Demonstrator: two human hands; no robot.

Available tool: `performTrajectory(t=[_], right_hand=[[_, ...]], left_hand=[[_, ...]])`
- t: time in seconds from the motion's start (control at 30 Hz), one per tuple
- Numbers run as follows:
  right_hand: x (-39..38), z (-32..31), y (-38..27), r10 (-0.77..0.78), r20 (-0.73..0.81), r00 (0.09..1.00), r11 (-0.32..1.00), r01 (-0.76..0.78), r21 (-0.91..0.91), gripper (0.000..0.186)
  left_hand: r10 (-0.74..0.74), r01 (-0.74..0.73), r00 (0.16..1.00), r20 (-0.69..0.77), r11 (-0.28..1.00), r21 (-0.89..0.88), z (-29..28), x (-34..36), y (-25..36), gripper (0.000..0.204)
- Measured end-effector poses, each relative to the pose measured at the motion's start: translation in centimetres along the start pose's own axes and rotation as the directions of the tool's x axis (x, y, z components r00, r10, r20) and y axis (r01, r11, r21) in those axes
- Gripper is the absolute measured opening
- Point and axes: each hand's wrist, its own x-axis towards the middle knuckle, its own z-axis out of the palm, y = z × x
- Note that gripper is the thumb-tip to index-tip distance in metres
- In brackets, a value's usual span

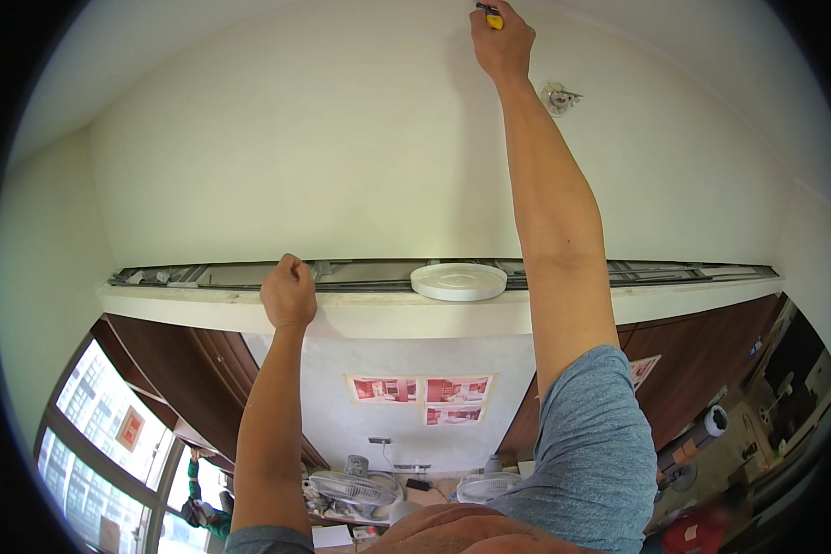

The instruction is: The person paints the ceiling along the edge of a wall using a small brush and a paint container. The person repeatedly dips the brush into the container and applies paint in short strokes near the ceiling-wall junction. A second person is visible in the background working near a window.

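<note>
Right grip (506,44) closed round yellow-and-black tool (495,20), raised high near small round fixture (556,98). Left grip (288,294) curled into a fist at the ledge (388,319); I can't tell whether it's holding anything. White disc (459,281) on ledge, between arms.

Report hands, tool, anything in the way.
Right hand gripping yellow-black tool, raised. Left hand curled at ledge. Round white disc on ledge, away from tool.

The right hand (508,44) holds a yellow-and-black tool (495,21), the left hand (288,294) curled at the white ledge (415,319).
</note>
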Motion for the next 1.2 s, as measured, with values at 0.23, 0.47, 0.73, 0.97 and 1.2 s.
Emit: performTrajectory(t=[0.23,0.47,0.73,0.97,1.2], right_hand=[[0.0,0.1,-0.4,0.033,0.023,0.999,0.999,-0.032,-0.015,0.025],[0.0,0.3,-0.6,0.033,0.027,0.999,0.999,-0.033,-0.009,0.025],[0.0,0.8,-0.6,0.021,0.022,1.0,1.0,-0.021,0.0,0.023],[-0.1,1.0,-0.5,0.013,0.033,0.999,1.0,-0.013,0.001,0.022],[0.0,1.1,-0.7,0.0,0.027,1.0,1.0,0.0,-0.004,0.022]], left_hand=[[0.004,-0.004,1.0,-0.001,1.0,0.014,0.0,0.0,-0.1,0.022],[-0.005,0.005,1.0,0.007,1.0,-0.009,-0.1,-0.1,0.3,0.022],[-0.009,0.009,1.0,0.021,1.0,0.006,-0.1,0.0,0.0,0.022],[0.001,-0.002,0.999,0.038,1.0,0.023,-0.1,0.1,0.0,0.022],[-0.001,0.0,1.0,0.028,1.0,0.029,-0.1,0.0,-0.1,0.021]])
